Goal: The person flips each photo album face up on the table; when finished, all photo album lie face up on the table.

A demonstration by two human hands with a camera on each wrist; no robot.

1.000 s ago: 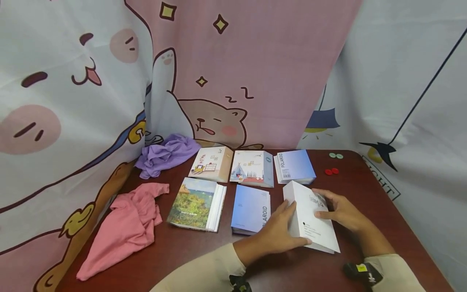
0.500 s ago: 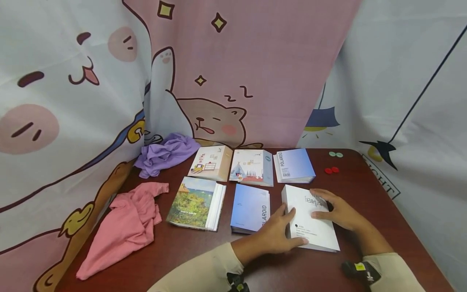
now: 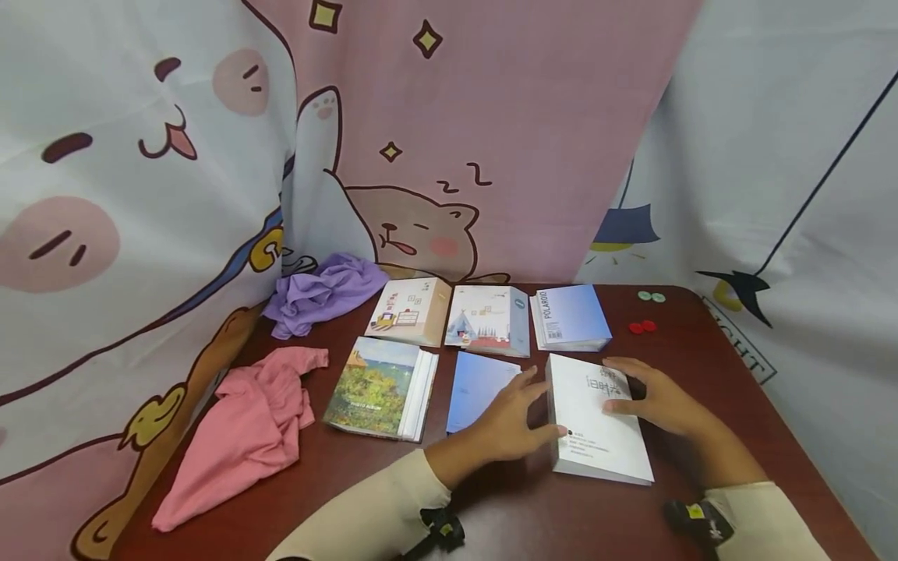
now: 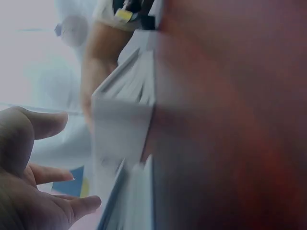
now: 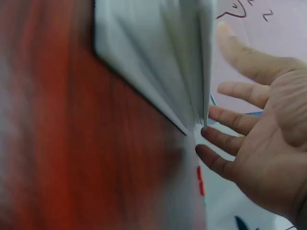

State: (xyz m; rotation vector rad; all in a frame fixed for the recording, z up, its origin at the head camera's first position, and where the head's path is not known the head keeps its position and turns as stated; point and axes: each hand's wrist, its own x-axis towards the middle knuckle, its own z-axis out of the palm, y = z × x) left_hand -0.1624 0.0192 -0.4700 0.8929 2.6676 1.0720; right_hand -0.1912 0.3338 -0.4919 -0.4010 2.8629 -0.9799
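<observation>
On the near part of the brown table, a thick white book lay between my two hands. My left hand was wide open and held nothing. From my head, its thumb looked like it was on the book's side, but the left wrist view showed a gap there. My right hand was open too, with its fingers spread at the book's other edge and not gripping. The right wrist view showed loose pages fanned out on that side, which were hidden from my head.

Left of the white book was a blue book, partly behind my left hand, then a garden-picture album and a pink cloth. Farther back were three more albums in a row, with a purple cloth left of them and red discs and green discs on the right. Behind everything hung a pink curtain.
</observation>
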